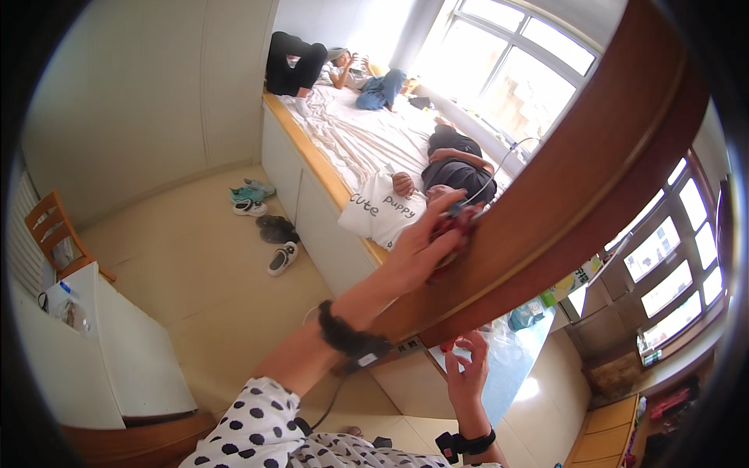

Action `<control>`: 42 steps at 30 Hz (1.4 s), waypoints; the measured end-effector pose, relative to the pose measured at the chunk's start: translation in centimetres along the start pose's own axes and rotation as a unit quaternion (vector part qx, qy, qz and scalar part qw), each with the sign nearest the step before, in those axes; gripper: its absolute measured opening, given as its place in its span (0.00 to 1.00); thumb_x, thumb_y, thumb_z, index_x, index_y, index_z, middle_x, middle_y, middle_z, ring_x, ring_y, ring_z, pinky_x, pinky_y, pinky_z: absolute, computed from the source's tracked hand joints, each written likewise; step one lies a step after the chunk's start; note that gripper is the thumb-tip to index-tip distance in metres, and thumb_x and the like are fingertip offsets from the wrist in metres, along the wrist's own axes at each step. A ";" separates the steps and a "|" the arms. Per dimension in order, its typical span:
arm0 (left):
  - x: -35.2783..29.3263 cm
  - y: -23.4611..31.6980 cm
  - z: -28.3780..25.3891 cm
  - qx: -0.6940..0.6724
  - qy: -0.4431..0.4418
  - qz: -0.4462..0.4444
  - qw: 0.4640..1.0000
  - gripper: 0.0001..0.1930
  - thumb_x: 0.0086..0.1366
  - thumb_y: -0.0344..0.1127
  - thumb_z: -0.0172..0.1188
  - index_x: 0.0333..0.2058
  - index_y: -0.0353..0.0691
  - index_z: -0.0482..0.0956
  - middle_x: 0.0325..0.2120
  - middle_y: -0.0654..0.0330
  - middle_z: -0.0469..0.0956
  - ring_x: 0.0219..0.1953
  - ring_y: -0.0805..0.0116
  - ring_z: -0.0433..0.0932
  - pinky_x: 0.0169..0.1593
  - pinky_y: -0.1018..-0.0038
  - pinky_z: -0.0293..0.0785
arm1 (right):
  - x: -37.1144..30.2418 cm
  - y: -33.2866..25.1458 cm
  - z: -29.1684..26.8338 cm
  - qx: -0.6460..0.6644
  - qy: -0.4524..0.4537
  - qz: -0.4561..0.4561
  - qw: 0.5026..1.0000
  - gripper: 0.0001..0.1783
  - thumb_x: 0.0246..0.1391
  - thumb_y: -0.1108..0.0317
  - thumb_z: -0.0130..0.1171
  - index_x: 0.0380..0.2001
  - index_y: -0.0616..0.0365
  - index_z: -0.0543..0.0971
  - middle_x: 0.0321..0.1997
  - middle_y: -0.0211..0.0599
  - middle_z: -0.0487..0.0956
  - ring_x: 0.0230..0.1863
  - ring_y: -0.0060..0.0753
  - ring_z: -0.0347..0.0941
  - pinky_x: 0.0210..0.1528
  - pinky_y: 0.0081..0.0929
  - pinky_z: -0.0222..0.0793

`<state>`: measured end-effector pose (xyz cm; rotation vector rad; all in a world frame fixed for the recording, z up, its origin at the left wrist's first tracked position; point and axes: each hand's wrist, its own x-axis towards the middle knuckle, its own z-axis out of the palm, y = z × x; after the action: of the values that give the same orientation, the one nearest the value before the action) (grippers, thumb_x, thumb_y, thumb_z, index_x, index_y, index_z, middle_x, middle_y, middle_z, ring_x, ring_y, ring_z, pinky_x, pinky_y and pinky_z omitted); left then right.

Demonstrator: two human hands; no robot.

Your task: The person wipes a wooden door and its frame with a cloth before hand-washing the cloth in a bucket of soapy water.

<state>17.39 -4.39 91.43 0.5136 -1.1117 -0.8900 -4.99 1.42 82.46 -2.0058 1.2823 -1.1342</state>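
My left hand (427, 248), raised in front of me, is closed round a small dark red object (454, 234) against the brown wooden frame (538, 183). Its exact kind is partly hidden by my fingers. Lower and to the right, on the other side of the frame, my right hand (468, 365) has its fingers curled near a small red piece (447, 345); I cannot make out what that is. Dark bands with small boxes circle both wrists.
Beyond the frame, several people rest on a raised bed (343, 129) beside a window. A white pillow (381, 210) lies at its near edge. Several shoes (277, 230) stand on the tiled floor. A white cabinet (129, 351) and wooden chair (55, 222) are left; a light-blue tabletop (519, 366) is right.
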 end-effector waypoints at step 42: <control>-5.7 -13.1 -10.1 0.012 -0.194 -0.003 0.981 0.16 0.60 0.23 0.53 0.48 0.37 0.73 0.53 0.53 0.67 0.53 0.61 0.68 0.51 0.73 0.67 | 3.4 -8.7 1.8 -0.288 0.116 0.076 0.948 0.21 0.44 0.71 0.64 0.37 0.64 0.65 0.28 0.43 0.81 0.31 0.33 0.80 0.34 0.21 0.74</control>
<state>21.13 -7.79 74.73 0.3705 -1.4766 -1.0098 1.48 2.08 89.37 -2.1516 2.0425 -1.0213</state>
